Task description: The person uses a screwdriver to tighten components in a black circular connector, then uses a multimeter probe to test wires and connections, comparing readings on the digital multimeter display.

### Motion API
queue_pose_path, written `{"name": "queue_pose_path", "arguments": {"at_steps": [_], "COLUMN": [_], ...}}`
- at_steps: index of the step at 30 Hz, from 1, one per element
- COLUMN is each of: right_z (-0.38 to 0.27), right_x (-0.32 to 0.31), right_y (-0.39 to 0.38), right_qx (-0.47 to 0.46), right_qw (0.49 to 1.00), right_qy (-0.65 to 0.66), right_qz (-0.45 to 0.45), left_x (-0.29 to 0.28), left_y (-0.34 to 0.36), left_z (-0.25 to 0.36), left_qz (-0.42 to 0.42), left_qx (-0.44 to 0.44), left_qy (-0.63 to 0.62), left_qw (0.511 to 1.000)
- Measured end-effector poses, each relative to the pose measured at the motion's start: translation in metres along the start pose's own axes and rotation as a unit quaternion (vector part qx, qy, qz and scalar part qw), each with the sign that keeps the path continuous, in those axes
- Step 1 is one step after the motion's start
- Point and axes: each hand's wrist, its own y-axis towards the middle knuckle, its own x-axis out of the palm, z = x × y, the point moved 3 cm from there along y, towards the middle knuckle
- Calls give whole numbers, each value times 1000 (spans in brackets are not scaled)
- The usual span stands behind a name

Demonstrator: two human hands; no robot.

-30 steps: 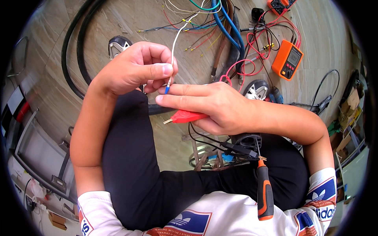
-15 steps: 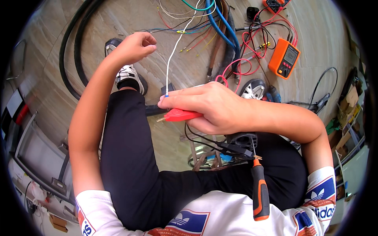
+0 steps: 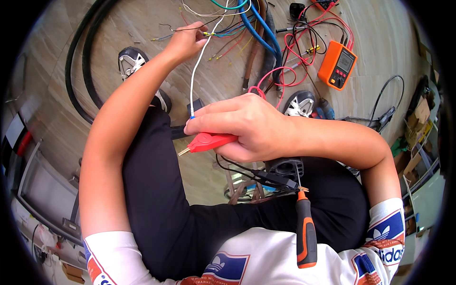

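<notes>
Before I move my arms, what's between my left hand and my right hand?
The head view shows a white wire running from beside your left hand to your right hand, ending there in a blue tip, with mostly floor behind.

From here I see camera on person's head, left one of pair. Looks down past white shirt [image 3: 275,247] and black trousers [image 3: 156,199] to floor [image 3: 375,57]. Very wide, round look: straight things bend near dark edge. White shirt closest, along bottom. Right hand [image 3: 251,126] near, in middle. Left hand [image 3: 186,42] and orange meter [image 3: 337,65] farther off, toward top.
</notes>
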Motion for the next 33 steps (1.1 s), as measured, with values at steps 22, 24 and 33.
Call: {"name": "queue_pose_path", "arguments": {"at_steps": [22, 24, 33], "right_z": [4, 4, 1], "right_x": [3, 3, 3], "right_y": [-1, -1, 0], "right_qx": [46, 52, 38], "right_qw": [996, 996, 997], "right_qy": [-61, -58, -46], "right_qz": [-34, -48, -49], "left_x": [-13, -3, 7], "left_y": [-22, -23, -7], "left_z": [19, 14, -40], "left_qz": [-213, -173, 78], "left_qx": [-91, -102, -48], "left_qy": [-218, -141, 54], "left_qw": [948, 969, 994]}}
